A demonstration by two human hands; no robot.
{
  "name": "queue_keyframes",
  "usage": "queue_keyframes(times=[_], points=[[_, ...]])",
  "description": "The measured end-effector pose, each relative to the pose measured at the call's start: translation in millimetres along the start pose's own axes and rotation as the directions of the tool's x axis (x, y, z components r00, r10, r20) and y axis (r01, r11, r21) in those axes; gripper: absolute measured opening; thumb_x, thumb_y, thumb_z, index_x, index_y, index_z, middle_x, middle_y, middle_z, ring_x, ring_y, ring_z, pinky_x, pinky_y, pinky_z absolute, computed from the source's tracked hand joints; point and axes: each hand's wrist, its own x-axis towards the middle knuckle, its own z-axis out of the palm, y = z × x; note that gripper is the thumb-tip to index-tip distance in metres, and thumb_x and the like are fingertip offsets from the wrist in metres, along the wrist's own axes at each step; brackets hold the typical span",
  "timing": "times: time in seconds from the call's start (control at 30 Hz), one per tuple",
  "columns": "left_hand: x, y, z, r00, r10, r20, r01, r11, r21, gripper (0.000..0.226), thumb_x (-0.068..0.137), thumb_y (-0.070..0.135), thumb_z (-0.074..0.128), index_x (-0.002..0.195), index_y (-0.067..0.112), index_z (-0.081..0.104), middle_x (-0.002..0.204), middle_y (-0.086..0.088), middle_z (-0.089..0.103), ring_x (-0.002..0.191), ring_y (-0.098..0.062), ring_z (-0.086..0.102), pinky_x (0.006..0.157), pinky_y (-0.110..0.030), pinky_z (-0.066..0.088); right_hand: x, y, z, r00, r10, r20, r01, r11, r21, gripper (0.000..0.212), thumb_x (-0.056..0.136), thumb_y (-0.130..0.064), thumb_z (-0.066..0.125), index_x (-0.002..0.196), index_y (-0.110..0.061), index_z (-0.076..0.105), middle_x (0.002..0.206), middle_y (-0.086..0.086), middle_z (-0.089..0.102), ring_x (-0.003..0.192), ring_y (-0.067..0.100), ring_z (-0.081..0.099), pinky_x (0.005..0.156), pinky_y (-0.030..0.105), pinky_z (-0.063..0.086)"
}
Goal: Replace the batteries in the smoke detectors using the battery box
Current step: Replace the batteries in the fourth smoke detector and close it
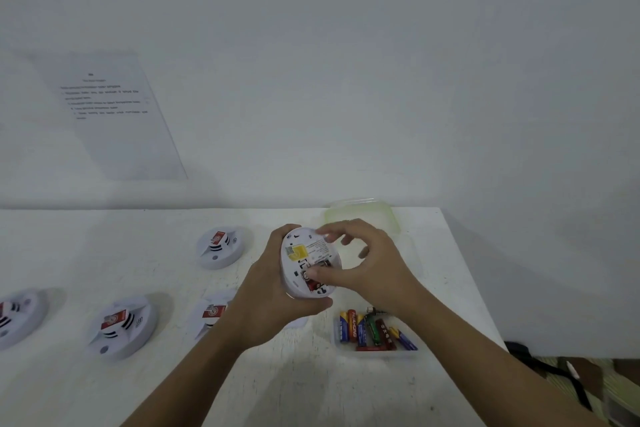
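Far-left detector (17, 317) cut by frame edge. Detector (207, 317) near desk's front partly behind left forearm. Wall sheet (107, 107) text too blurred to read.

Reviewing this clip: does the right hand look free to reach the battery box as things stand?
Probably yes. The battery box lies open just below the right hand, nothing between them. But its thumb is pressing at the held smoke detector, so it must let go there first.

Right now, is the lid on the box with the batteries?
No, the battery box sits open with its batteries showing, and the yellowish lid lies apart from it at the back of the table.
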Motion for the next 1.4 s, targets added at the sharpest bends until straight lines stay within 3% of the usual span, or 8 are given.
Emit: queue_keyframes(times=[0.13,0.37,0.53,0.8,0.93,1.23,1.3,1.4], points=[[-0.1,3.6,0.6,0.999,0.034,-0.037,-0.033,0.999,0.019,0.086,0.059,0.029,0.09,0.127,0.038,0.039,0.114,0.034,0.053,0.115,0.003,0.055,0.082,-0.007,0.05,0.1,-2.1,1.8,0.995,0.102,0.019,-0.104,0.99,0.099,0.061,0.062,-0.045,0.093,0.111,-0.039,0.056,0.104,-0.014,0.065,0.098,0.005,0.063,0.068,0.017,0.049],[2.3,7.0,-1.7,0.996,0.07,-0.059,-0.071,0.997,-0.012,0.084,0.062,0.023,0.09,0.129,0.034,0.041,0.116,0.028,0.056,0.118,-0.002,0.056,0.083,-0.011,0.053,-3.5,-8.8,8.0,0.994,0.061,-0.096,-0.053,0.995,0.079,0.057,0.06,-0.037,0.094,0.103,-0.034,0.057,0.098,-0.017,0.068,0.091,-0.001,0.065,0.068,0.017,0.056],[0.4,8.7,-3.6,0.997,0.065,-0.037,-0.065,0.998,-0.002,0.083,0.062,0.025,0.089,0.127,0.039,0.039,0.115,0.032,0.055,0.117,0.001,0.055,0.082,-0.009,0.051,1.7,-9.6,0.6,0.991,0.13,-0.011,-0.126,0.975,0.181,0.069,0.054,-0.038,0.098,0.108,-0.033,0.055,0.094,-0.007,0.07,0.087,0.011,0.071,0.066,0.027,0.06],[-1.5,7.2,-5.8,0.997,0.073,-0.024,-0.072,0.996,0.056,0.085,0.062,0.028,0.09,0.126,0.042,0.036,0.111,0.042,0.05,0.116,0.009,0.051,0.079,-0.003,0.047,10.7,-14.5,-0.1,0.966,0.24,0.095,-0.255,0.943,0.215,0.075,0.051,-0.025,0.1,0.111,-0.027,0.054,0.08,-0.001,0.066,0.063,-0.001,0.064,0.059,0.02,0.055],[-8.5,4.6,-21.1,0.995,0.075,-0.067,-0.07,0.995,0.073,0.092,0.062,0.021,0.094,0.128,0.041,0.034,0.115,0.048,0.046,0.12,0.011,0.048,0.083,-0.002,0.046,15.0,-24.9,7.9,0.974,0.197,0.113,-0.219,0.947,0.235,0.065,0.053,-0.025,0.099,0.106,-0.025,0.06,0.077,-0.004,0.07,0.072,0.006,0.07,0.063,0.023,0.058],[-43.0,-15.2,-77.9,0.99,0.023,-0.137,-0.019,0.999,0.03,0.095,0.062,0.011,0.094,0.138,0.031,0.04,0.131,0.017,0.055,0.125,-0.008,0.055,0.092,-0.027,0.057,25.9,-30.5,48.8,0.935,0.293,0.202,-0.356,0.793,0.495,0.021,0.086,-0.025,0.078,0.1,-0.01,0.072,0.086,0.01,0.076,0.081,0.02,0.073,0.081,0.036,0.055],[-50.0,-22.6,-93.0,0.99,-0.006,-0.141,0.005,1.0,-0.002,0.095,0.063,0.009,0.093,0.14,0.029,0.041,0.133,0.013,0.056,0.126,-0.013,0.056,0.093,-0.031,0.058,29.0,-24.0,63.3,0.945,0.301,0.128,-0.327,0.865,0.381,0.014,0.09,-0.025,0.075,0.094,-0.011,0.072,0.083,0.01,0.076,0.077,0.019,0.073,0.076,0.034,0.055],[-58.2,-31.6,-112.6,0.991,-0.032,-0.131,0.028,0.999,-0.034,0.095,0.063,0.007,0.093,0.14,0.028,0.042,0.135,0.009,0.057,0.128,-0.019,0.056,0.094,-0.035,0.058,31.3,-5.3,84.9,0.974,0.177,0.141,-0.163,0.981,-0.104,0.012,0.088,-0.025,0.075,0.095,-0.017,0.071,0.084,0.0,0.072,0.076,0.012,0.068,0.074,0.029,0.056]])
